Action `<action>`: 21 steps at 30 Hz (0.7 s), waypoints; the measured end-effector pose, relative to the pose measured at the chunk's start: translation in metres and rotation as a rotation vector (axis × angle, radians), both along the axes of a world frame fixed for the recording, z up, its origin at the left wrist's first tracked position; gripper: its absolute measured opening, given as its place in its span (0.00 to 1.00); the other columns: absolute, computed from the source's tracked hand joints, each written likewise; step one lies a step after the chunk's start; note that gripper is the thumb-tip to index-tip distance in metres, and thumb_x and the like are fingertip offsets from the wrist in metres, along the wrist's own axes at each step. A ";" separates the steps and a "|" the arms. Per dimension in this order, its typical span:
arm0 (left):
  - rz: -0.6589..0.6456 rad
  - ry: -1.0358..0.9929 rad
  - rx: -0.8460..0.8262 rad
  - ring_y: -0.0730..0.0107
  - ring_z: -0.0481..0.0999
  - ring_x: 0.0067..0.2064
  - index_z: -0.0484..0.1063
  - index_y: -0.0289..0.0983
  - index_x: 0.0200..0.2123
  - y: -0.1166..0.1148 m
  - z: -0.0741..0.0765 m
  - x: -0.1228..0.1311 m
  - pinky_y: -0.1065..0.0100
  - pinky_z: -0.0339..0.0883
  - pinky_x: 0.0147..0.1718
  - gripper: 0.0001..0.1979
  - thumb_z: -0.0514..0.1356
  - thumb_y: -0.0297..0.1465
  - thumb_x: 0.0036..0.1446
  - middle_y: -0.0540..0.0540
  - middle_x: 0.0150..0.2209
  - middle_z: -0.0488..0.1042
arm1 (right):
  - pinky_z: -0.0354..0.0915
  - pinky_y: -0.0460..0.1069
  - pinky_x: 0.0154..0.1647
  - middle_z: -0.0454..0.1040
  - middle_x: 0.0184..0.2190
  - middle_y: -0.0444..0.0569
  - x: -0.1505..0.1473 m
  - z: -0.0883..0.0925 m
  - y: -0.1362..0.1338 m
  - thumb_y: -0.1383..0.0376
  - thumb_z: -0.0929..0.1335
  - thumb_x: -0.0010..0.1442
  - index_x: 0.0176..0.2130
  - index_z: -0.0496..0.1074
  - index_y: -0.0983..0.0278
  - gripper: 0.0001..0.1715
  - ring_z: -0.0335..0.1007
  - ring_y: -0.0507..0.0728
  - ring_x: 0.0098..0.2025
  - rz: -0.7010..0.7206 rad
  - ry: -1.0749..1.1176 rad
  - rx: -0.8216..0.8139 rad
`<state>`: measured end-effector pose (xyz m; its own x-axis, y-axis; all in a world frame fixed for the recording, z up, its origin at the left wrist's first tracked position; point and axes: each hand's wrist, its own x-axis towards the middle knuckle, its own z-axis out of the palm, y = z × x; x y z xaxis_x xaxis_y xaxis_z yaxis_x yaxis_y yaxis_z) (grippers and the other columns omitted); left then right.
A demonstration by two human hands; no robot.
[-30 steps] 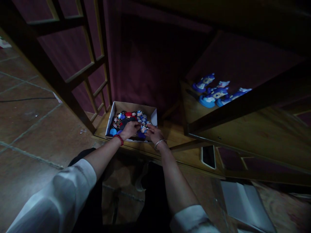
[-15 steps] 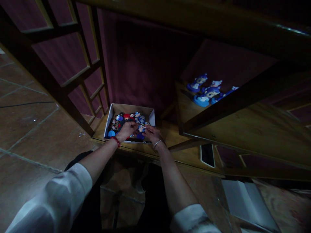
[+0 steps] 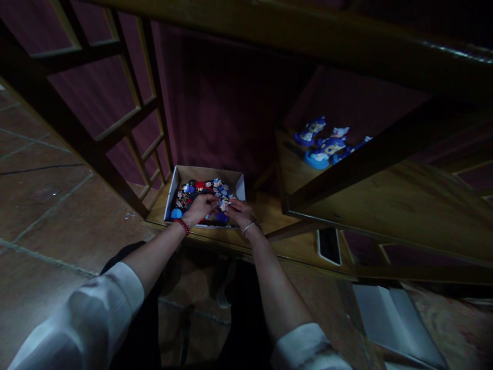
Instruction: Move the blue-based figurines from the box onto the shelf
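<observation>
Left hand (image 3: 200, 208) over the box (image 3: 227, 176), curled narrow, grip unclear from here | right hand (image 3: 241, 212) over box's right end, bent, grip unclear | small figurine (image 3: 224, 205) between both hands, inside box's outline

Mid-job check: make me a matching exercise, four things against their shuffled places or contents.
1. Red beaded bracelet
2. Black-faced, white-edged rectangular phone
3. Shallow, open cardboard box
4. Thin pale bracelet

A. On the wooden ledge, to the right of both hands
B. On the wrist of the right hand
C. On the wrist of the left hand
D. Holding small multicoloured figurines

Pairs: 1-C, 2-A, 3-D, 4-B
</observation>
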<state>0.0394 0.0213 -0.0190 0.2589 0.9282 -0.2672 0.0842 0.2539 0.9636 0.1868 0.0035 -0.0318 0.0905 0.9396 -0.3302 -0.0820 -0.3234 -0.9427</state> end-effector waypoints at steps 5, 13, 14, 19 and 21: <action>-0.051 0.165 0.158 0.78 0.66 0.20 0.72 0.30 0.35 0.005 -0.016 -0.002 0.77 0.58 0.20 0.13 0.56 0.32 0.48 0.51 0.17 0.70 | 0.67 0.50 0.38 0.73 0.32 0.48 0.004 -0.004 0.000 0.63 0.71 0.38 0.40 0.69 0.65 0.26 0.70 0.54 0.35 0.068 -0.284 0.050; -0.178 0.372 0.213 0.77 0.67 0.18 0.72 0.32 0.38 0.000 -0.013 0.001 0.77 0.58 0.18 0.14 0.52 0.30 0.51 0.51 0.18 0.69 | 0.65 0.47 0.38 0.73 0.35 0.42 0.007 -0.002 -0.003 0.66 0.68 0.43 0.41 0.69 0.58 0.21 0.69 0.51 0.35 0.208 -0.614 0.120; -0.196 0.411 0.219 0.77 0.67 0.18 0.71 0.33 0.38 -0.001 -0.012 0.001 0.77 0.58 0.18 0.14 0.51 0.30 0.51 0.51 0.18 0.70 | 0.66 0.46 0.37 0.73 0.34 0.42 0.008 -0.002 -0.003 0.66 0.68 0.44 0.41 0.70 0.58 0.20 0.69 0.51 0.34 0.222 -0.647 0.113; -0.250 0.605 0.358 0.77 0.68 0.21 0.73 0.36 0.37 -0.002 -0.007 0.001 0.76 0.60 0.24 0.14 0.50 0.30 0.52 0.49 0.25 0.73 | 0.65 0.46 0.35 0.72 0.30 0.42 0.006 -0.002 -0.003 0.67 0.68 0.43 0.38 0.70 0.59 0.18 0.69 0.51 0.31 0.251 -0.788 0.092; -0.249 0.648 0.420 0.75 0.69 0.24 0.74 0.36 0.36 -0.003 -0.005 0.000 0.76 0.61 0.27 0.13 0.50 0.29 0.52 0.48 0.26 0.73 | 0.65 0.46 0.35 0.72 0.31 0.43 0.005 -0.002 -0.003 0.67 0.68 0.44 0.38 0.70 0.59 0.17 0.68 0.50 0.30 0.265 -0.820 0.088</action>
